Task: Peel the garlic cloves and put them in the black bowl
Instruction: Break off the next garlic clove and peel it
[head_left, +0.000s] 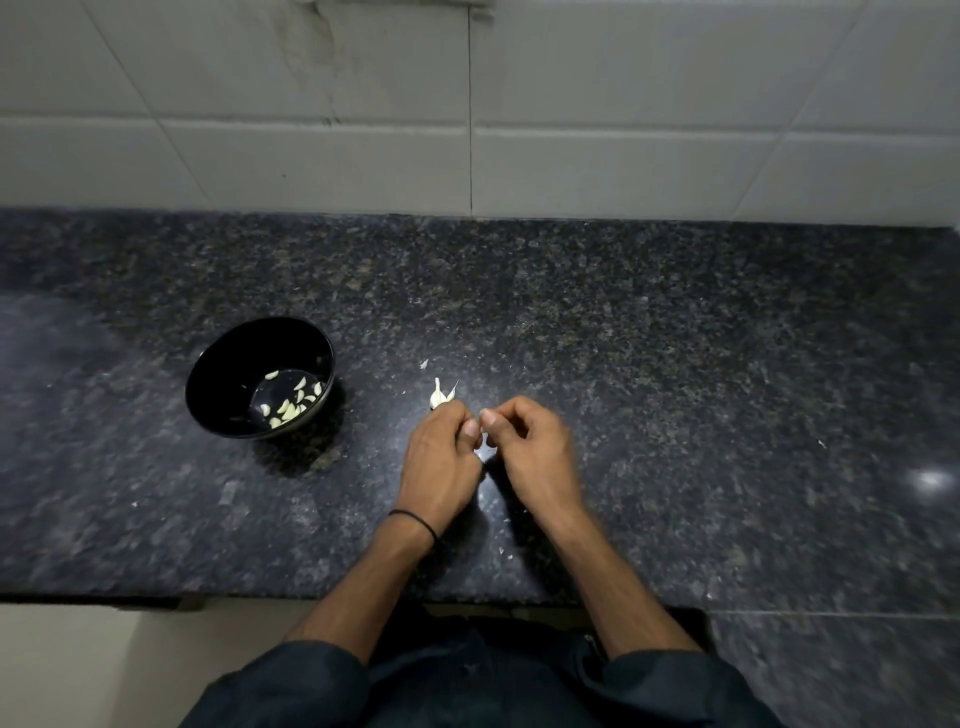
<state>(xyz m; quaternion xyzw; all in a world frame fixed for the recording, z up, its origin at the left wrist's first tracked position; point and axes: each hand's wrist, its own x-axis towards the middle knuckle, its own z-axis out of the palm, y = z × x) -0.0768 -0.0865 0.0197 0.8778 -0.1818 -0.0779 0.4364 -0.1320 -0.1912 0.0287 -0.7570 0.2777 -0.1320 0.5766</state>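
The black bowl stands at the left of the dark counter, well apart from the hands, with a scatter of peeled cloves in its bottom. Right of it a scrap of skin lies loose. Just below that, a garlic piece with its skin on rests on the counter, just beyond the knuckles of the left hand. That hand's fingers are curled in, and its thumb tip is turned toward the right hand, whose fingers are curled too. Between the 2 thumbs a small pale clove is pinched. It is mostly hidden, so I cannot tell how much skin is left on it. The step looks like peeling. It would go best with 1 hand holding the clove firm while a nail of the other lifts the skin at the tip and strips it lengthwise, kept low over the counter so a slip costs little.
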